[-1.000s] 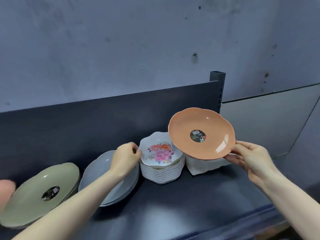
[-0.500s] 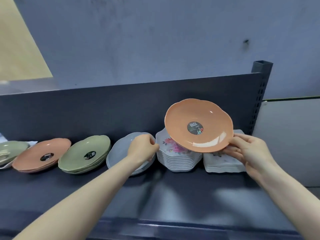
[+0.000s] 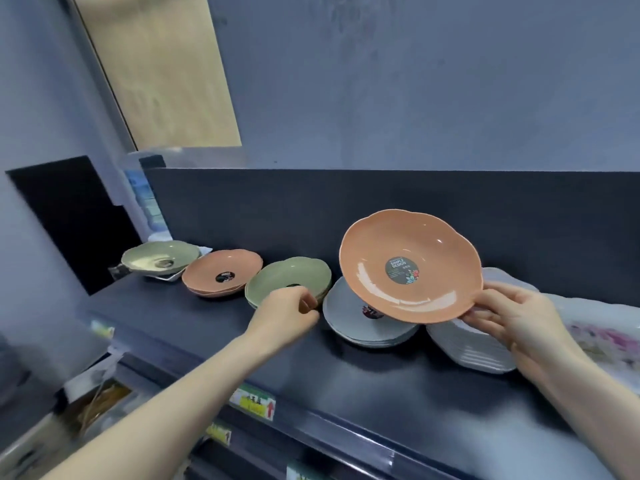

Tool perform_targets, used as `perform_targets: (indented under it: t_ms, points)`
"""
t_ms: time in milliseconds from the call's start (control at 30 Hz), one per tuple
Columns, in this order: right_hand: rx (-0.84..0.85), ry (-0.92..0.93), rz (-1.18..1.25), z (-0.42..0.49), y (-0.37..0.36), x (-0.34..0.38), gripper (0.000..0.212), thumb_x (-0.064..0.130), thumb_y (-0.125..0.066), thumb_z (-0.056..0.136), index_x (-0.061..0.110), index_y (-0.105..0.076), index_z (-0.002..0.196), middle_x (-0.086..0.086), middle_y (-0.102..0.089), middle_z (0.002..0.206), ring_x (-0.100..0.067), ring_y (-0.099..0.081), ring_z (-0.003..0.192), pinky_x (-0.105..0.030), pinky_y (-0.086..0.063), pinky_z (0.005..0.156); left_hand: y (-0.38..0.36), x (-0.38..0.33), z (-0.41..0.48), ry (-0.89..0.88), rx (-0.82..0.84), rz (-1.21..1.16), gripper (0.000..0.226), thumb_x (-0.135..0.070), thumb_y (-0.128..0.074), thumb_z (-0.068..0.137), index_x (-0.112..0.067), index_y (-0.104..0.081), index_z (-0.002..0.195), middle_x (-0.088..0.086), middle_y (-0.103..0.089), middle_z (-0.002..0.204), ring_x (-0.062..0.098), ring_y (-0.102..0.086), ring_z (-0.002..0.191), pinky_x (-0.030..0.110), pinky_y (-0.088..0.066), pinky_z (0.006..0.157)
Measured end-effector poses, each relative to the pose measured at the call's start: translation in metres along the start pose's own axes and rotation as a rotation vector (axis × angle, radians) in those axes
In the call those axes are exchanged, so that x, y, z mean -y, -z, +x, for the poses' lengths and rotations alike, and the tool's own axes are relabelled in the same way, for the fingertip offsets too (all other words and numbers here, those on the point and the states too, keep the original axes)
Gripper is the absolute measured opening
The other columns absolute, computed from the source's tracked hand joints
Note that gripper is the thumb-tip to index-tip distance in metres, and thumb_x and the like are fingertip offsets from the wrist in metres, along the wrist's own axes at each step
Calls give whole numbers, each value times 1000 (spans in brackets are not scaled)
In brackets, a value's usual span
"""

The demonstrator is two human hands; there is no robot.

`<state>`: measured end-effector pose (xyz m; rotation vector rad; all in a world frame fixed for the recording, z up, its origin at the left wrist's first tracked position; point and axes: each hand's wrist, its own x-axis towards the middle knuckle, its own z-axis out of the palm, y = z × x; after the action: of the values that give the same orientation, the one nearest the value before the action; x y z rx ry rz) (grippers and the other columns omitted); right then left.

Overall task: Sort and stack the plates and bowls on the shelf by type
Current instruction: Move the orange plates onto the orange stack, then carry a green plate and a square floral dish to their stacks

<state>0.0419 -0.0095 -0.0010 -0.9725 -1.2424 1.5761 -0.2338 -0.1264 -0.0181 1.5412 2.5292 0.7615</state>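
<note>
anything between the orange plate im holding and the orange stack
The green stack and the left hand lie between the plate and the orange stack. The right hand holds the plate higher, so passing over looks possible.

The orange plate in my right grip hides the far side of the grey plate stack beneath it and the top of the white bowl stack under its right rim. Left of the plate, my left grip covers the near rim of the green bowls; whether it pinches that rim I cannot tell. Far right of the plate, a flowered dish is smeared and cut off at the edge of view. Below the plate, the price labels on the shelf front are too blurred to read.
</note>
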Motion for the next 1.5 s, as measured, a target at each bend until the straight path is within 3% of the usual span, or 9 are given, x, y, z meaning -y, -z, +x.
perform_targets:
  t_ms: [333, 467, 667, 867, 1033, 1133, 1267, 1400, 1500]
  points:
    - [98, -12, -50, 0, -157, -28, 19, -7, -54, 87, 2, -69, 94, -4, -68, 56, -10, -59, 41, -17, -54, 47, 103, 155, -9, 95, -146, 89, 19, -24, -59, 78, -25, -69, 95, -8, -70, 97, 13, -61, 95, 26, -48, 79]
    - [109, -25, -74, -1, -219, -46, 16, -5, -57, 86, 5, -69, 87, -3, -72, 61, -11, -64, 48, -19, -59, 56, 143, 220, -14, 105, -178, 181, 21, -26, -57, 80, -25, -67, 98, -9, -69, 95, 13, -60, 94, 25, -45, 74]
    - [92, -40, -70, -7, -296, -76, 18, -6, -56, 87, 6, -69, 83, -2, -70, 55, -10, -65, 46, -16, -56, 50, 179, 296, -14, 80, -185, 228, 22, -26, -57, 81, -25, -66, 100, -7, -68, 95, 15, -60, 93, 26, -46, 75]
    - [45, -90, -121, -2, -338, -105, 14, -5, -58, 86, 2, -69, 91, -10, -70, 61, -24, -63, 59, -20, -59, 54, 185, 350, -4, 92, -132, 208, 21, -27, -55, 83, -27, -64, 101, -10, -66, 93, 14, -60, 89, 26, -46, 73]
    - [5, -123, -188, 18, -364, -118, 14, -5, -58, 86, 3, -69, 87, -6, -70, 55, -13, -64, 45, -18, -58, 51, 163, 384, 9, 126, -96, 142, 20, -29, -57, 83, -27, -64, 102, -12, -66, 94, 11, -60, 91, 27, -49, 78]
    - [-5, -139, -224, 39, -381, -118, 12, -2, -59, 84, 2, -70, 84, -5, -64, 49, -14, -57, 42, -18, -55, 45, 154, 400, 21, 126, -65, 138, 22, -30, -56, 84, -27, -65, 104, -12, -66, 96, 10, -60, 92, 27, -50, 79]
    - [-13, -56, -238, 75, -404, -116, 13, -3, -59, 82, 4, -70, 80, -3, -67, 53, -25, -56, 60, -17, -52, 48, 162, 419, 49, 106, -80, 150, 20, -29, -57, 84, -29, -64, 103, -13, -66, 98, 10, -58, 91, 25, -45, 76]
    - [-63, -17, -222, 109, -419, -117, 15, -3, -59, 83, 7, -69, 86, -5, -69, 59, -21, -60, 53, -17, -54, 50, 184, 434, 98, 63, -84, 186, 20, -29, -60, 82, -29, -67, 101, -12, -67, 97, 11, -59, 89, 25, -47, 75]
    - [-79, -20, -346, 134, -425, -122, 17, -5, -58, 82, 4, -70, 89, -6, -67, 55, -12, -60, 41, -19, -56, 48, 191, 442, 136, 36, -135, 162, 18, -27, -61, 80, -28, -68, 97, -12, -68, 90, 12, -61, 85, 27, -49, 75]
